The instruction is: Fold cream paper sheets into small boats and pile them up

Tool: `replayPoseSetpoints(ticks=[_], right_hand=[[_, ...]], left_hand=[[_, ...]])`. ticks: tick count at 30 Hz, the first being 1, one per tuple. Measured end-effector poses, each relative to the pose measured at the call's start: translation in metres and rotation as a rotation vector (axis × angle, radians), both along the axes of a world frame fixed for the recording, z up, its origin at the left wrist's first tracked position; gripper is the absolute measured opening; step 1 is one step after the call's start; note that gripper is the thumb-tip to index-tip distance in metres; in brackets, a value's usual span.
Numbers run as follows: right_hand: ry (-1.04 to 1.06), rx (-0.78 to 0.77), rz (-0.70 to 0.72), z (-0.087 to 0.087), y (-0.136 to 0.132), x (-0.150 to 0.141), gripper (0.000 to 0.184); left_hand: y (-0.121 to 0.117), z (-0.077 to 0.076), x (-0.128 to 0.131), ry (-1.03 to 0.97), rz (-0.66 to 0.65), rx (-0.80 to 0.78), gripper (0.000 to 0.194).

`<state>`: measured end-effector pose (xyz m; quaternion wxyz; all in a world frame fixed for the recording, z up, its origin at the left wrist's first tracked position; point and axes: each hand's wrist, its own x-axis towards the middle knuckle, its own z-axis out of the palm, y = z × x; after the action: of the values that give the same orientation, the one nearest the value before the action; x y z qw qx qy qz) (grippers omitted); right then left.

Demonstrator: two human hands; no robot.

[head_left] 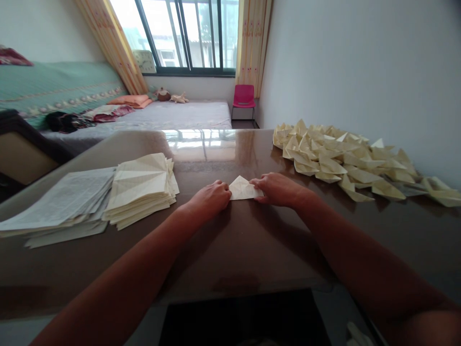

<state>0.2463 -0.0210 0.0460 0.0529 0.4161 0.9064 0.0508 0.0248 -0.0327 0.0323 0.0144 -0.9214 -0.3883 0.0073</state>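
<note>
A small cream sheet of folded paper (242,190), peaked at the top with a straight lower edge, lies at the middle of the brown table. My left hand (215,194) is closed at its left end, fingers curled. At the right end, my right hand (272,188) pinches the paper between thumb and fingers. Parts of both ends are hidden under the fingers. Beyond my right hand sits a large heap of folded paper boats (324,154). Left of my left hand is a stack of creased cream sheets (140,185).
Printed sheets (61,197) lie left of the cream stack on the glossy table (223,254). A white wall (342,62) runs along the right. Behind the table are a bed (194,113), a pink chair (244,97) and a window (187,36).
</note>
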Motion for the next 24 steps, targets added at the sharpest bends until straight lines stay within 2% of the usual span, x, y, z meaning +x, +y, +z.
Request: replayPoseSetpoints(ticks=[5,8,11,14,17,20,24], right_hand=[[-0.024,0.099,-0.028,-0.003,-0.005,-0.009,0.050],[-0.042,0.118,-0.029,-0.006,-0.009,-0.015,0.036],[-0.047,0.119,-0.025,-0.008,-0.009,-0.017,0.024],[-0.030,0.123,-0.046,-0.008,-0.005,-0.015,0.022],[-0.037,0.101,-0.042,-0.005,-0.001,-0.011,0.018],[-0.057,0.080,-0.025,-0.001,0.001,-0.008,0.022],[-0.023,0.041,-0.065,0.003,0.002,-0.004,0.026]], left_hand=[[0.000,-0.003,0.001,0.060,0.013,0.080,0.021],[0.005,-0.006,-0.002,0.000,0.009,0.078,0.019],[0.008,-0.007,-0.006,-0.051,0.005,0.077,0.027],[0.008,-0.006,-0.007,-0.057,0.001,0.064,0.032],[0.006,-0.005,-0.005,-0.041,0.000,0.057,0.026],[0.006,-0.005,-0.004,-0.042,-0.017,0.079,0.021],[0.011,-0.007,-0.008,-0.104,-0.048,0.055,0.025]])
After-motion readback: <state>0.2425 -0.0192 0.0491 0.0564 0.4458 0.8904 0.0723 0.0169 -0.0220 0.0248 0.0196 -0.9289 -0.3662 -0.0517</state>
